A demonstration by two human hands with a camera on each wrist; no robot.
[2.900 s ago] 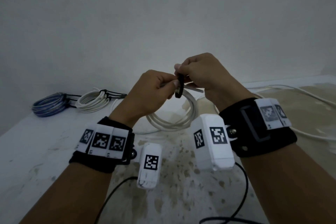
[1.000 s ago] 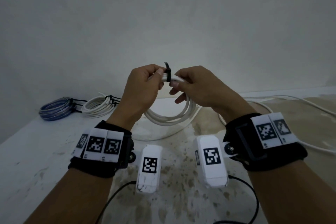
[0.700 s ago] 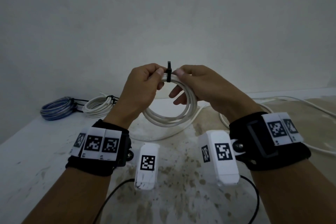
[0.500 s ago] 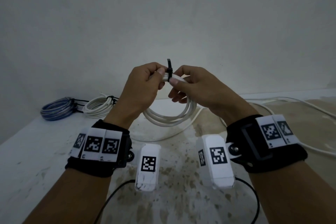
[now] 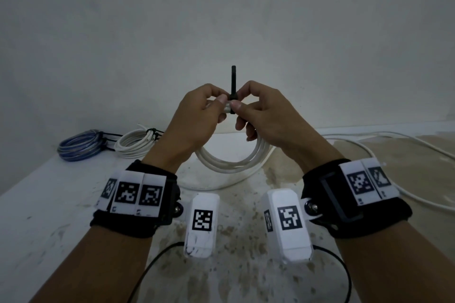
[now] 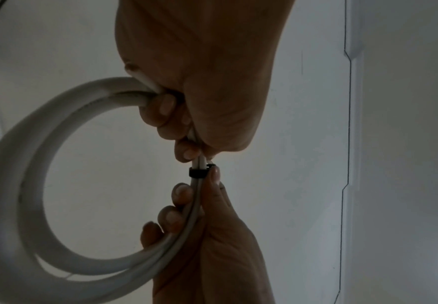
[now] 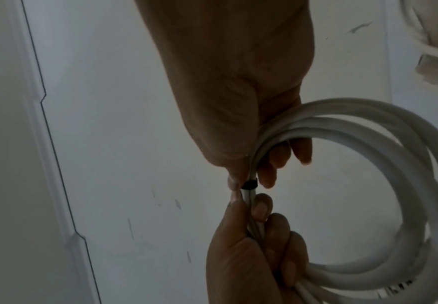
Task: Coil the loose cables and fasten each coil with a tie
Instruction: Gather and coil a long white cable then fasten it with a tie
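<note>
I hold a white cable coil (image 5: 229,162) up in front of me, its loops hanging below my hands. A black tie (image 5: 233,81) is wrapped round the strands at the top, and its tail stands straight up, free. My left hand (image 5: 222,102) grips the strands just left of the band. My right hand (image 5: 238,103) grips them just right of it, its thumb tip against the band. The left wrist view shows the band (image 6: 199,172) snug round the coil (image 6: 30,185) between the two hands. In the right wrist view the band (image 7: 249,184) sits between both thumbs.
At the back left of the pale, stained table (image 5: 37,216) lie a blue coil (image 5: 78,145) and a white coil (image 5: 136,142), each tied in black. A loose white cable (image 5: 394,145) runs across the table's right side. A bare wall stands close behind.
Both hands have risen a little with the coil. The tie's tail now stands much longer above the strands, and the right thumb has moved up against the band.
</note>
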